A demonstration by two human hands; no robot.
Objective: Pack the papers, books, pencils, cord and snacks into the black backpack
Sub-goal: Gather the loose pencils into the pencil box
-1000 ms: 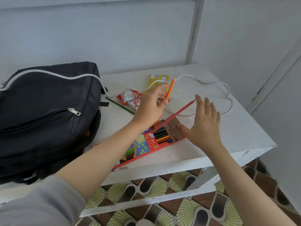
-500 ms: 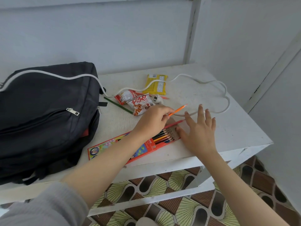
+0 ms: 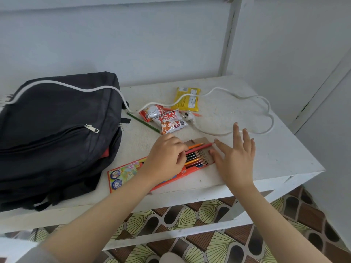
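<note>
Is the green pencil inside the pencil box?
No, the green pencil lies loose on the table between the black backpack and the snack packets, apart from the pencil box.

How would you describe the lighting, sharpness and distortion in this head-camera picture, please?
Head view: soft, even light, no glare; faint shadows beneath the left hand, holding the orange pencil, and the right hand; the wide-angle lens tilts the wall post; the print on the white snack packet looks slightly soft.
</note>
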